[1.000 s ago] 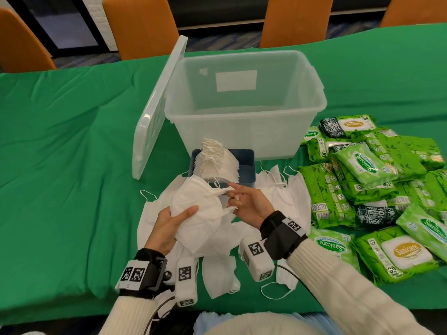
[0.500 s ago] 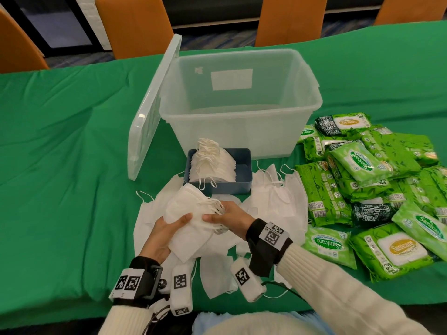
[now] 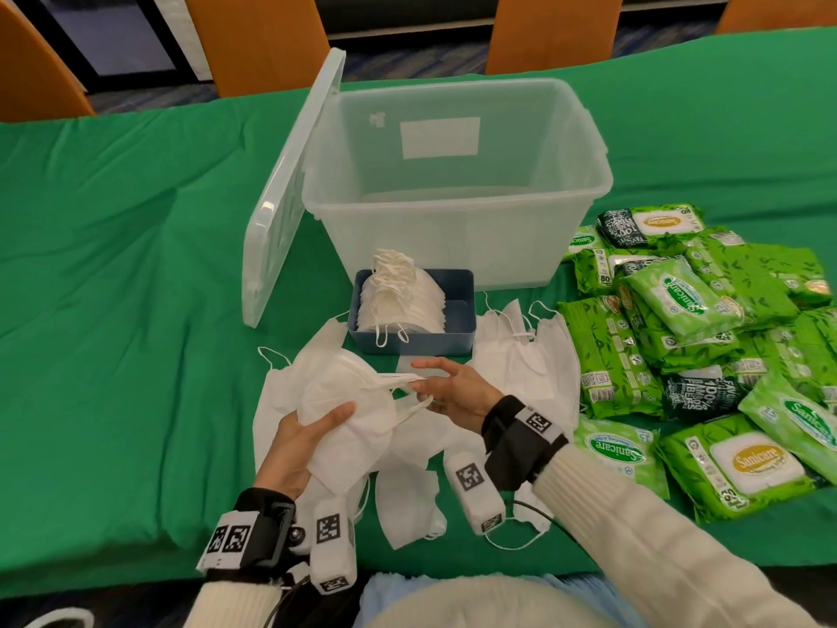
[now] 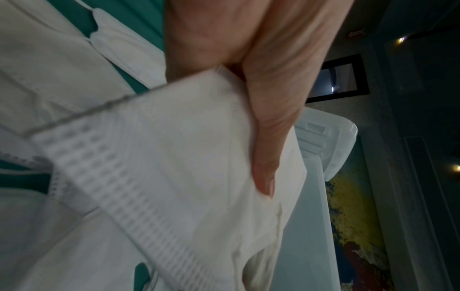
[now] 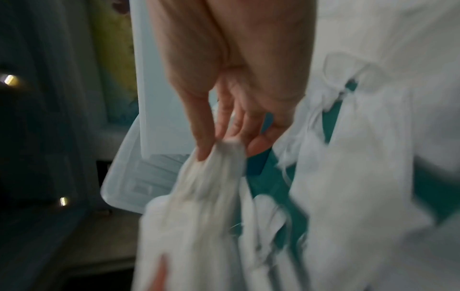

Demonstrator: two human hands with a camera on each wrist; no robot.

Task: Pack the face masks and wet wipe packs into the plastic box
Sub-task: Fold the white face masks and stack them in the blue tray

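My left hand [image 3: 308, 439] grips a small stack of white face masks [image 3: 351, 412] above the table, thumb across the top; the thumb [image 4: 267, 149] shows pressed on the fabric. My right hand [image 3: 446, 389] pinches the masks' ear loops [image 5: 224, 155] between thumb and fingers, drawn to the right. More loose masks [image 3: 525, 360] lie on the green cloth around both hands. A blue tray [image 3: 459, 317] holds a standing row of masks. Behind it stands the clear plastic box [image 3: 453, 219], with nothing inside. Green wet wipe packs [image 3: 688, 328] are piled to the right.
The box lid [image 3: 290, 192] leans upright against the box's left side. Orange chairs [image 3: 258, 38] stand behind the table's far edge. Bare green tablecloth [image 3: 122, 274] stretches to the left. The near table edge runs just below my wrists.
The right hand has shifted from covering the stack to pulling the ear loops out to the right. The left hand keeps its hold on the masks.
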